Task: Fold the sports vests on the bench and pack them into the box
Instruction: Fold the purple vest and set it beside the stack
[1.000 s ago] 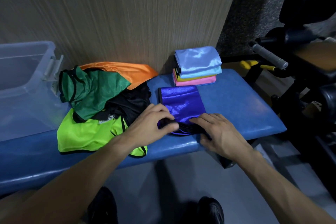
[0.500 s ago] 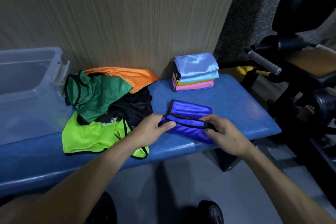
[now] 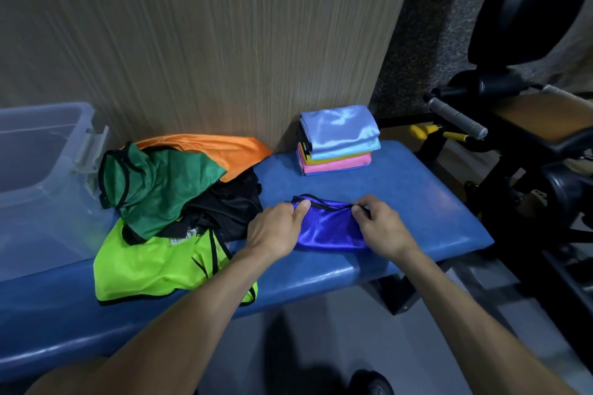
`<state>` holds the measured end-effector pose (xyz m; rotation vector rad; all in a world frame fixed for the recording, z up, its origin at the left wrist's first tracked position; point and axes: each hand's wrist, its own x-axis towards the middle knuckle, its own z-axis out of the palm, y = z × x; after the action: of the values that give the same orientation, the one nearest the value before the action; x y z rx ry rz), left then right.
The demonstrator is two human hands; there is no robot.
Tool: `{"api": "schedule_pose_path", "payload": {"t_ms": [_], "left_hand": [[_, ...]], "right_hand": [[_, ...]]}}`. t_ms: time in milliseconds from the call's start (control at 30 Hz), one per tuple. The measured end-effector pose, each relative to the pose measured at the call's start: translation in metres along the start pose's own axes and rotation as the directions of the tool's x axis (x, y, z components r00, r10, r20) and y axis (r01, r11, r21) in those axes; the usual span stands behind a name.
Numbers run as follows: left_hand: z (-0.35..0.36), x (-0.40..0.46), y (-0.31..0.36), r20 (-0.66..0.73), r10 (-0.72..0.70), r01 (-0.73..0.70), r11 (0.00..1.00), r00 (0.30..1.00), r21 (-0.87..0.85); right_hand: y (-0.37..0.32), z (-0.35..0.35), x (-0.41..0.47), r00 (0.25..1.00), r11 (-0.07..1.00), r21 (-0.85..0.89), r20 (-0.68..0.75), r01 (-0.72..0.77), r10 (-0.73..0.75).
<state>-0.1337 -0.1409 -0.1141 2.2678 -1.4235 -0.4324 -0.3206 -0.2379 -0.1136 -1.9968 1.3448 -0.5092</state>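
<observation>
1. Both my hands are on the blue vest (image 3: 330, 229), which is folded down to a small bundle on the blue counter (image 3: 401, 196), near its front edge.
2. My left hand (image 3: 277, 229) grips the left end of it, thumb pinching the black-trimmed top edge, fingers curled round the cloth.
3. My right hand (image 3: 382, 228) does the same on the right end, with the fingers curled over the top edge and pinching the trim.
4. The bundle looks like it's sitting on the pad, but I can't really tell if the far edge is lifted a bit.
5. Behind it, against the wood-look wall (image 3: 208, 42), sits a neat stack of folded vests (image 3: 338, 141): light blue on top, then yellow and pink under that.
6. To my left is the messy pile, not folded yet: a green vest (image 3: 157, 189) on top, an orange vest (image 3: 224, 151) poking out behind it, a black vest (image 3: 231, 205) in the middle and a lime vest (image 3: 150, 263) spread flat at the front, hanging slightly over the counter's edge.
7. The clear plastic box (image 3: 38, 170) is at the far left end, just beside the pile; I can't make out anything inside.
8. Off to the right there's some black gym equipment (image 3: 513, 138) with a grey handle (image 3: 457, 117) sticking out, well apart from the vests.
</observation>
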Motion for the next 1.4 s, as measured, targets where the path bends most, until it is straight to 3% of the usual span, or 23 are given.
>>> {"api": "schedule_pose_path", "payload": {"t_ms": [167,333,433,567,667,767,833,967,1100,1300,1400], "left_hand": [[0.000,0.012,0.002,-0.004,-0.029,0.030,0.994,1.000,0.109],[-0.006,0.022,-0.006,0.034,0.048,-0.051,0.994,0.998,0.099],[-0.013,0.020,-0.004,-0.017,0.116,-0.110,0.972,0.993,0.206],[-0.016,0.023,-0.001,-0.078,0.283,-0.261,0.941,0.956,0.217],[-0.014,0.031,0.001,-0.108,0.252,-0.226,0.953,0.962,0.203],[-0.010,0.047,-0.005,-0.041,0.115,-0.110,0.989,0.993,0.103],[-0.010,0.058,-0.009,0.046,0.066,-0.063,0.996,0.997,-0.058],[-0.019,0.064,-0.010,0.205,-0.053,0.146,0.870,0.977,-0.470],[-0.020,0.066,-0.012,0.264,-0.093,0.225,0.819,0.960,-0.528],[-0.008,0.064,-0.004,0.178,-0.106,0.201,0.697,0.978,-0.688],[0.000,0.063,0.002,0.126,-0.121,0.174,0.715,0.985,-0.677]], "right_hand": [[0.001,0.011,0.001,0.990,0.940,-0.341,-0.130,0.012,-0.060],[0.006,0.014,0.008,0.983,0.966,-0.254,-0.160,0.046,-0.089],[0.008,0.014,0.012,0.980,0.971,-0.230,-0.172,0.062,-0.104],[0.009,0.014,0.016,0.981,0.976,-0.211,-0.171,0.058,-0.095],[0.012,0.015,0.016,0.980,0.974,-0.214,-0.171,0.069,-0.107],[0.015,0.018,0.013,0.967,0.969,-0.223,-0.208,0.102,-0.149],[0.017,0.021,0.012,0.958,0.964,-0.245,-0.239,0.101,-0.161],[0.016,0.023,0.010,0.954,0.960,-0.268,-0.254,0.087,-0.157],[0.017,0.024,0.011,0.954,0.960,-0.267,-0.256,0.086,-0.157],[0.014,0.022,0.016,0.956,0.967,-0.245,-0.263,0.068,-0.134],[0.011,0.020,0.018,0.966,0.969,-0.243,-0.238,0.038,-0.097]]}}
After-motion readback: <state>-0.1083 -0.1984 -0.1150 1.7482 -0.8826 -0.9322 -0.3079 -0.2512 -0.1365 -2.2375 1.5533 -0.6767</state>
